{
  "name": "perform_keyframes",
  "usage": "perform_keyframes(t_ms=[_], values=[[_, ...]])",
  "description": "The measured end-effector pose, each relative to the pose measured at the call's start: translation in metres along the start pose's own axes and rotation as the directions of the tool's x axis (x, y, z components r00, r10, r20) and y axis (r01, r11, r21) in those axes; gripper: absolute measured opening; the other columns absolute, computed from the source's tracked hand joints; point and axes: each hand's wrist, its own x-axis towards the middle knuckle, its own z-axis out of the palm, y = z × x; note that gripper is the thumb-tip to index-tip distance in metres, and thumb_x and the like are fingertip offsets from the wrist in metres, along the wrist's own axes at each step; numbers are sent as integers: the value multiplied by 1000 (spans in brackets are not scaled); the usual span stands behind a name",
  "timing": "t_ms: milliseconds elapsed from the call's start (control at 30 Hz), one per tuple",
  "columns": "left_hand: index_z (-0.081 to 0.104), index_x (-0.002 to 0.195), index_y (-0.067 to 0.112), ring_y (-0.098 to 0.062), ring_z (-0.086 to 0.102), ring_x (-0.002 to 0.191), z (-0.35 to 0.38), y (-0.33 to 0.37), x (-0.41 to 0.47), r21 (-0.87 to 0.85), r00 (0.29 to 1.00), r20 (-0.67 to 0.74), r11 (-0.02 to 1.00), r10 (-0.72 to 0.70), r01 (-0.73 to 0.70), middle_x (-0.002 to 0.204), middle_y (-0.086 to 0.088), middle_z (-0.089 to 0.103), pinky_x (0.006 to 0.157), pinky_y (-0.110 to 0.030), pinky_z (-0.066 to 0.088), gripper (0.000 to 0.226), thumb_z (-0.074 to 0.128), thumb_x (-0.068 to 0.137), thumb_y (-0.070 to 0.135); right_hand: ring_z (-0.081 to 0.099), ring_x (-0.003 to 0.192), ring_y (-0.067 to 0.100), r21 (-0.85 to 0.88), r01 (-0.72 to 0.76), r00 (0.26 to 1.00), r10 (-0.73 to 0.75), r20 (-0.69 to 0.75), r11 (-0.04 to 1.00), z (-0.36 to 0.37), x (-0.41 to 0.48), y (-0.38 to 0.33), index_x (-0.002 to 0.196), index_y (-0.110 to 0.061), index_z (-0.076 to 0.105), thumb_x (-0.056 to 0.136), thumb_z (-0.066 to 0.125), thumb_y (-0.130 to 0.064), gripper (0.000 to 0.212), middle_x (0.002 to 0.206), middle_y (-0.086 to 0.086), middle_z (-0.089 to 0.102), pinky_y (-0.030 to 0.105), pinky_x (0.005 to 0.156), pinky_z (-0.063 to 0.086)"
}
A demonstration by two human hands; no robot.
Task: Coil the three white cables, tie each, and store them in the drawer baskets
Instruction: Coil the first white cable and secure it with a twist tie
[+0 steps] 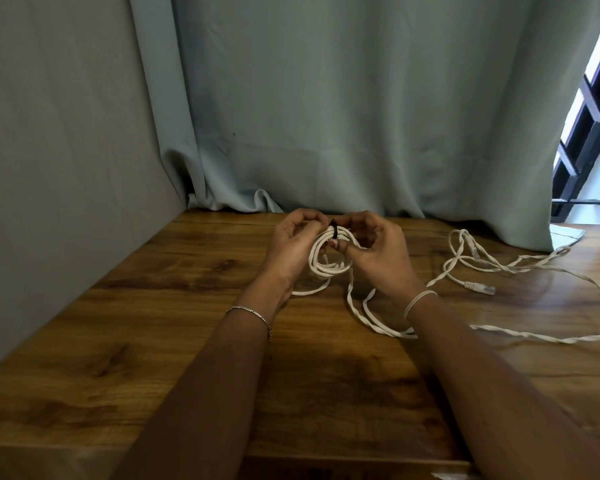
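A coiled white cable [326, 266] is held just above the wooden table [174, 306] near its far edge. My left hand [291, 244] grips the coil's left side with curled fingers. My right hand [378, 249] pinches a black tie [334, 229] wrapped round the coil's top. A loose tail of the coil lies on the wood below my left hand. More white cable [520, 271] sprawls uncoiled across the right of the table, with a clear plug end [480, 288] showing. How many separate cables lie there, I cannot tell.
A grey-green curtain [326, 116] hangs along the table's far edge, and a grey wall [49, 168] closes the left side. A barred window [589, 116] shows at the right. Loose cable loops run under my right forearm.
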Motion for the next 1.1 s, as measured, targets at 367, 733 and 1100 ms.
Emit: perform_keyframes(t_ms=[367, 733, 1100], values=[[65, 96, 10, -17, 66, 74, -1, 1, -2, -37, 998, 6, 997, -65, 65, 91, -11, 69, 64, -26, 54, 10, 62, 87, 6, 70, 91, 9, 48, -4, 998, 1, 67, 999, -1, 1, 0, 107, -6, 67, 75, 78, 0, 34, 100, 1, 72, 21, 82, 55], [65, 90, 11, -10, 65, 76, 0, 1, -4, 132, 996, -19, 988, 84, -81, 90, -9, 67, 62, -17, 52, 6, 62, 88, 6, 69, 91, 9, 15, -30, 998, 29, 61, 999, -1, 0, 1, 108, -10, 66, 78, 76, -3, 32, 99, -1, 72, 24, 82, 56], [65, 84, 26, -20, 66, 84, -1, 1, -6, 312, 984, 18, 934, 177, -174, 90, 0, 68, 73, -33, 57, 17, 64, 88, 9, 68, 93, 8, -48, -34, 999, 35, 33, 998, -2, 1, 4, 108, -10, 67, 78, 78, -9, 33, 100, -3, 72, 30, 86, 57]])
